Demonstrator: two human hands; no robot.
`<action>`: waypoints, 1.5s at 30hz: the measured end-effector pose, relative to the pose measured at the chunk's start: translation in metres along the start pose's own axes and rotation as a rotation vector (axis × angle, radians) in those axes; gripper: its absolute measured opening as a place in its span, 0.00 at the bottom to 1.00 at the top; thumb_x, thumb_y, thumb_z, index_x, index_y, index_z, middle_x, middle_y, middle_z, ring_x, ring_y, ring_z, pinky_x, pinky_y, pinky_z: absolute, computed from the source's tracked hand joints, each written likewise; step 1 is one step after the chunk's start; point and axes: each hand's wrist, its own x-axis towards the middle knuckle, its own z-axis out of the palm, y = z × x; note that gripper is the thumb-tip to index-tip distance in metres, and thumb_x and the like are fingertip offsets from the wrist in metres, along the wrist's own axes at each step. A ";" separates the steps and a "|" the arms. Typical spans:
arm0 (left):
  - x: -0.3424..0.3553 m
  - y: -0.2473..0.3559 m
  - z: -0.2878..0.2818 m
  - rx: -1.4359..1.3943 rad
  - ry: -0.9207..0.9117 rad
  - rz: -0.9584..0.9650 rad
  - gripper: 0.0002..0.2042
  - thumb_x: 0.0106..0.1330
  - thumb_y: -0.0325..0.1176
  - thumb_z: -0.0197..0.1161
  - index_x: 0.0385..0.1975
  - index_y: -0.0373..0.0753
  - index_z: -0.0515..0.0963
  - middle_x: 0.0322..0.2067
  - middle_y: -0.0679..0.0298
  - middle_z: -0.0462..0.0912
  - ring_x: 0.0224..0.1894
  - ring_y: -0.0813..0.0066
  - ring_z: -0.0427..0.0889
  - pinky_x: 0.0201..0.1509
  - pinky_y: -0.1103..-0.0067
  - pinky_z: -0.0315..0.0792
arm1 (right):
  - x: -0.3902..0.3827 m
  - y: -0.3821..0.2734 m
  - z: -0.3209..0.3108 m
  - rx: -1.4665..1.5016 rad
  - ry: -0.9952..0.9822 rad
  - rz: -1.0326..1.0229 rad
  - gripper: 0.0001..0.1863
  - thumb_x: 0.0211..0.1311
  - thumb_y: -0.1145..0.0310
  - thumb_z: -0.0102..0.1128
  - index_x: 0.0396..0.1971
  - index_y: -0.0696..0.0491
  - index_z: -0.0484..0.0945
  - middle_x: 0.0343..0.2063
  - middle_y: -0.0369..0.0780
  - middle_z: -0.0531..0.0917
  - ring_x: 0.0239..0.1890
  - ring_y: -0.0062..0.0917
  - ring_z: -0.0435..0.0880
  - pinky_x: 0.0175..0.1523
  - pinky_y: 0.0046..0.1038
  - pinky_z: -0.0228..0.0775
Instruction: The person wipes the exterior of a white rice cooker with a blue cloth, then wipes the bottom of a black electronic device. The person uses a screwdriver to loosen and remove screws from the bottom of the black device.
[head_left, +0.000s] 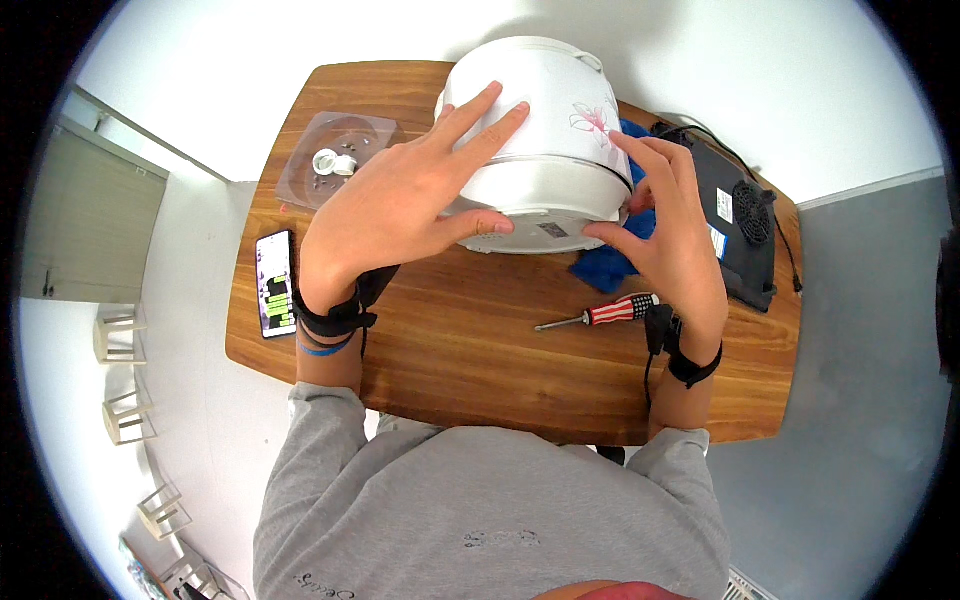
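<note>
A white rice cooker with a pink flower print lies tipped on the table, its base turned toward me. My left hand is spread over its left side, with the fingers on the body and the thumb on the edge of the base. On the right, my right hand grips the lower rim, its thumb against the base and its fingers along the side. Between them the two hands steady the cooker. Its far side is hidden from me.
A screwdriver with a striped handle lies in front of the cooker. At left are a clear plastic tray with screws and white parts, and a phone. Blue cloth and a black device with a cable are at right.
</note>
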 end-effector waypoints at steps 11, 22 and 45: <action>0.003 -0.004 0.002 -0.006 0.045 0.053 0.52 0.58 0.52 0.82 0.85 0.57 0.64 0.84 0.52 0.62 0.40 0.51 0.93 0.45 0.66 0.86 | 0.002 0.004 0.002 -0.012 -0.053 -0.070 0.49 0.57 0.68 0.83 0.81 0.39 0.71 0.80 0.50 0.69 0.76 0.53 0.75 0.75 0.44 0.77; 0.009 -0.001 0.001 -0.017 0.061 0.060 0.50 0.57 0.61 0.79 0.83 0.59 0.69 0.82 0.54 0.67 0.31 0.60 0.91 0.37 0.74 0.83 | -0.002 -0.001 0.003 -0.001 -0.049 -0.110 0.35 0.67 0.65 0.78 0.73 0.27 0.80 0.78 0.61 0.67 0.61 0.60 0.87 0.58 0.46 0.87; 0.008 0.008 -0.001 0.019 0.096 -0.015 0.46 0.58 0.61 0.79 0.79 0.54 0.74 0.79 0.52 0.72 0.43 0.52 0.93 0.50 0.65 0.87 | -0.003 -0.003 0.001 0.006 -0.149 -0.163 0.36 0.71 0.68 0.74 0.76 0.27 0.76 0.81 0.67 0.57 0.76 0.68 0.69 0.74 0.51 0.74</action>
